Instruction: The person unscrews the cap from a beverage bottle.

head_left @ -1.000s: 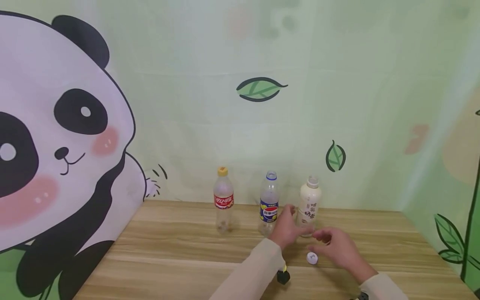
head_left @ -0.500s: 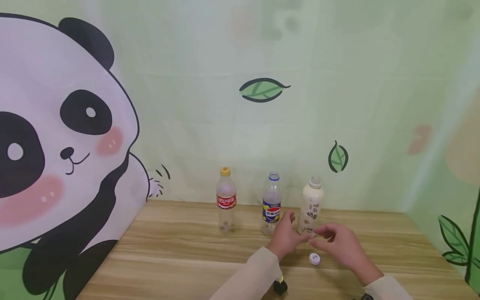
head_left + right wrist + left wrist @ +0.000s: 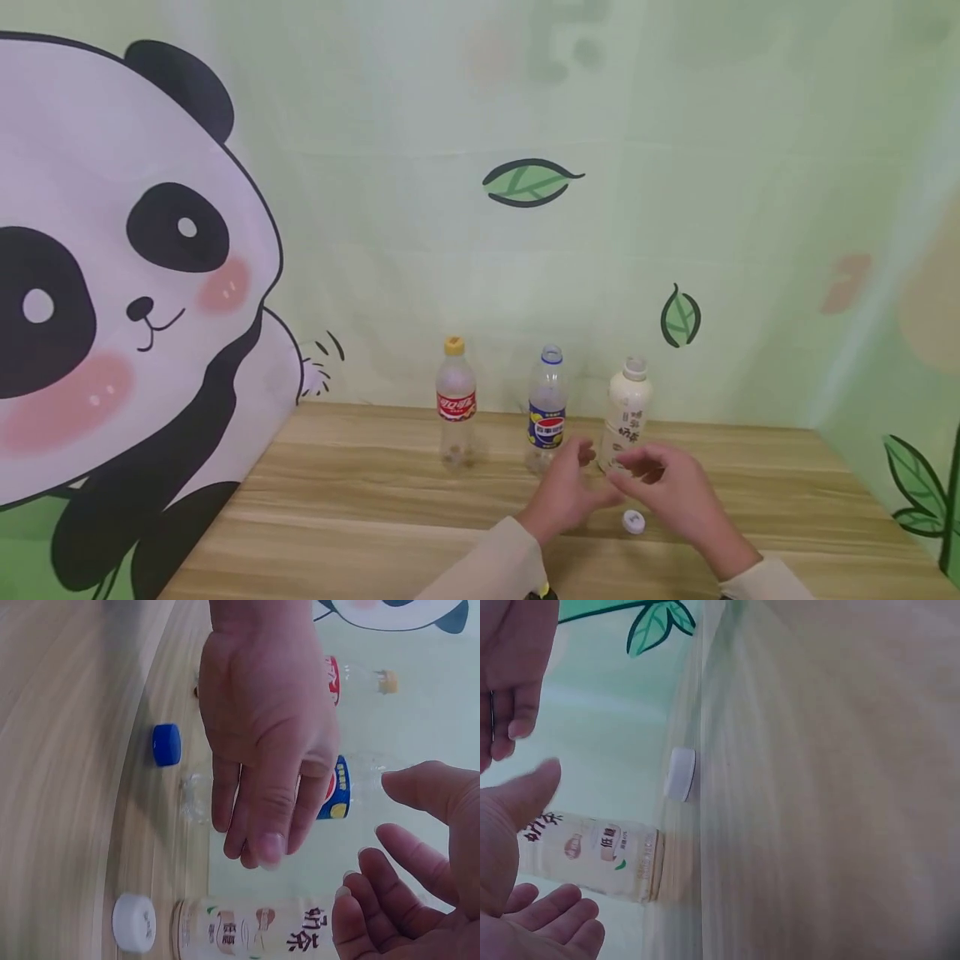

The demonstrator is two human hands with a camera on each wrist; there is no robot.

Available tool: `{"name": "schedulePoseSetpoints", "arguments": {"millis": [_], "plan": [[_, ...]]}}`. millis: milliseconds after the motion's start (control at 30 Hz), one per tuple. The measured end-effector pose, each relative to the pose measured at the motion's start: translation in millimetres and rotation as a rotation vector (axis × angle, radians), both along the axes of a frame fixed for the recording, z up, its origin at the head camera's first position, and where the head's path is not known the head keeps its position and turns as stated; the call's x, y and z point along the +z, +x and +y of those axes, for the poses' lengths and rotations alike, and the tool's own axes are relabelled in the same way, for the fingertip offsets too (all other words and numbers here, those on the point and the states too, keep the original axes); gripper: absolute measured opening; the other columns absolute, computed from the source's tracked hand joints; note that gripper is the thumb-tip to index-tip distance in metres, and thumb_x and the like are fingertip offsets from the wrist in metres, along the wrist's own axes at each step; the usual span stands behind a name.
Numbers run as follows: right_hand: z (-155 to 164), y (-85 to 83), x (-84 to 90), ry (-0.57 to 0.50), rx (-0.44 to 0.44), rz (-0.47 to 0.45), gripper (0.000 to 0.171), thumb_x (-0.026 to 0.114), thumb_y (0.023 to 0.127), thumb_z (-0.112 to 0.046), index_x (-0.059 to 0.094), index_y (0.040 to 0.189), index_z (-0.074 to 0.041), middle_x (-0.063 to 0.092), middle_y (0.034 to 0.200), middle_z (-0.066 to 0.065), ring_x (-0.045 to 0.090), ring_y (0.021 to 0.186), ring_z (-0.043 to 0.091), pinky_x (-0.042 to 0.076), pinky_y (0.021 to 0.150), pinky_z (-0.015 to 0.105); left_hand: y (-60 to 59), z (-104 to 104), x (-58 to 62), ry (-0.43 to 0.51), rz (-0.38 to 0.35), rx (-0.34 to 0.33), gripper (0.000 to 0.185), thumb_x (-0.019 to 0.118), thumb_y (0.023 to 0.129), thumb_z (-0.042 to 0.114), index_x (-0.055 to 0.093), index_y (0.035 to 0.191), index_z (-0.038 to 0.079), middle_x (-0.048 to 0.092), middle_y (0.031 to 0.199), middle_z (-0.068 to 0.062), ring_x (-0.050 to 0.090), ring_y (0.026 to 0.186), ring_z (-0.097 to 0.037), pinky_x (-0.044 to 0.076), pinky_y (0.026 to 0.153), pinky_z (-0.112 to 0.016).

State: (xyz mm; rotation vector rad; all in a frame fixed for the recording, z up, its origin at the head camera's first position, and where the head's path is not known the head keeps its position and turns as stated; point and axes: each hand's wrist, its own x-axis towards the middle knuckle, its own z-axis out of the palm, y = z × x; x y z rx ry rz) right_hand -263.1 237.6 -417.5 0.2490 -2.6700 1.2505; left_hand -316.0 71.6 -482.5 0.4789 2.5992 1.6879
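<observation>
My left hand [image 3: 567, 493] hovers over the table in front of the bottles, its fingers and thumb spread with nothing between them. Beside it, my right hand [image 3: 672, 493] is also in the air, fingers loosely bent and holding nothing. Just behind the hands stands a cream milk tea bottle [image 3: 628, 408], upright with no cap. A white cap [image 3: 633, 522] lies on the table below the right hand. Left of the milk tea is a clear, capless bottle with a blue Pepsi label [image 3: 547, 425]. The right wrist view shows a blue cap [image 3: 166, 745], hidden in the head view.
Farther left stands a clear bottle [image 3: 456, 408] with a red label and yellow cap. All three bottles are near the back of the wooden table [image 3: 352, 492]. A green backdrop [image 3: 405, 275] with a panda drawing hangs behind.
Both hands have drawn back towards me, the left one more, away from the milk tea bottle. The view has shifted slightly. Bottles and white cap keep their places.
</observation>
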Motion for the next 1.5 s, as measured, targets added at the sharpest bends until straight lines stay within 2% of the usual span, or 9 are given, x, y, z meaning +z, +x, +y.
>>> {"name": "schedulePoseSetpoints", "arguments": {"millis": [167, 300, 500, 633, 767, 1033, 1267, 1367, 1500], "plan": [[-7.3, 3.2, -0.3, -0.054, 0.001, -0.022, 0.033, 0.081, 0.088, -0.032, 0.074, 0.109, -0.008, 0.075, 0.102, 0.004, 0.064, 0.086, 0.013, 0.055, 0.075, 0.022, 12.5, -16.3, 2.1, 0.026, 0.003, -0.033, 0.075, 0.089, 0.078, 0.031, 0.052, 0.141, 0.014, 0.065, 0.134, -0.008, 0.061, 0.124, -0.022, 0.052, 0.107, -0.04], [-13.5, 5.0, -1.1, -0.087, -0.005, -0.017, 0.029, 0.08, 0.089, -0.03, 0.075, 0.108, -0.009, 0.075, 0.102, 0.004, 0.065, 0.086, 0.013, 0.055, 0.075, 0.021, 22.9, -27.8, 6.6, 0.059, 0.022, -0.059, 0.067, 0.088, 0.08, 0.029, 0.056, 0.137, 0.013, 0.067, 0.13, -0.01, 0.063, 0.121, -0.025, 0.052, 0.106, -0.038], [-25.9, 8.9, -2.4, -0.169, 0.005, 0.02, 0.02, 0.081, 0.088, -0.022, 0.076, 0.102, -0.009, 0.077, 0.1, 0.005, 0.067, 0.083, 0.009, 0.056, 0.077, 0.021, 34.7, -44.3, 11.8, 0.123, 0.078, -0.03, 0.06, 0.089, 0.08, 0.024, 0.059, 0.13, 0.01, 0.069, 0.118, -0.006, 0.065, 0.112, -0.024, 0.054, 0.101, -0.038], [-35.4, 11.6, -3.2, -0.183, 0.006, 0.006, 0.021, 0.081, 0.089, -0.024, 0.076, 0.103, -0.01, 0.077, 0.101, 0.004, 0.067, 0.086, 0.01, 0.056, 0.077, 0.021, 37.4, -56.9, 11.3, 0.164, 0.071, 0.027, 0.053, 0.088, 0.081, 0.023, 0.061, 0.126, 0.012, 0.069, 0.112, 0.0, 0.064, 0.109, -0.02, 0.053, 0.103, -0.045], [-45.1, 11.4, -4.1, -0.197, 0.022, -0.006, 0.021, 0.08, 0.089, -0.027, 0.075, 0.104, -0.012, 0.076, 0.1, 0.002, 0.067, 0.086, 0.009, 0.056, 0.077, 0.021, 38.2, -71.1, 9.2, 0.185, 0.08, 0.088, 0.047, 0.085, 0.084, 0.022, 0.061, 0.122, 0.009, 0.068, 0.113, -0.004, 0.064, 0.11, -0.024, 0.052, 0.104, -0.048], [-65.4, 7.4, -1.4, -0.271, 0.09, 0.024, 0.017, 0.08, 0.089, -0.019, 0.076, 0.102, -0.01, 0.077, 0.099, 0.005, 0.068, 0.086, 0.01, 0.057, 0.079, 0.023, 32.6, -95.9, 5.9, 0.191, 0.145, 0.237, 0.041, 0.083, 0.085, 0.018, 0.062, 0.118, 0.006, 0.069, 0.11, -0.008, 0.066, 0.108, -0.03, 0.054, 0.1, -0.046], [-83.2, 2.9, 4.8, -0.29, 0.054, -0.007, 0.018, 0.08, 0.09, -0.021, 0.076, 0.105, -0.012, 0.077, 0.102, 0.002, 0.068, 0.091, 0.013, 0.056, 0.082, 0.022, 27.8, -109.2, 5.3, 0.23, 0.194, 0.369, 0.042, 0.084, 0.082, 0.016, 0.062, 0.116, 0.006, 0.068, 0.107, -0.007, 0.065, 0.105, -0.029, 0.055, 0.097, -0.043], [-89.3, 1.6, 9.6, -0.301, 0.047, 0.007, 0.021, 0.08, 0.089, -0.024, 0.075, 0.106, -0.012, 0.077, 0.103, 0.002, 0.067, 0.093, 0.013, 0.055, 0.083, 0.022, 24.6, -114.0, 3.2, 0.25, 0.214, 0.426, 0.043, 0.085, 0.081, 0.015, 0.061, 0.116, 0.005, 0.067, 0.109, -0.009, 0.063, 0.106, -0.028, 0.053, 0.098, -0.045], [-98.1, -2.8, 14.7, -0.313, 0.064, 0.034, 0.023, 0.081, 0.088, -0.024, 0.076, 0.107, -0.011, 0.077, 0.104, 0.003, 0.067, 0.093, 0.013, 0.055, 0.083, 0.023, 19.5, -120.0, 0.6, 0.262, 0.236, 0.507, 0.046, 0.086, 0.08, 0.014, 0.059, 0.116, 0.005, 0.064, 0.111, -0.01, 0.059, 0.106, -0.023, 0.05, 0.097, -0.04]]}}
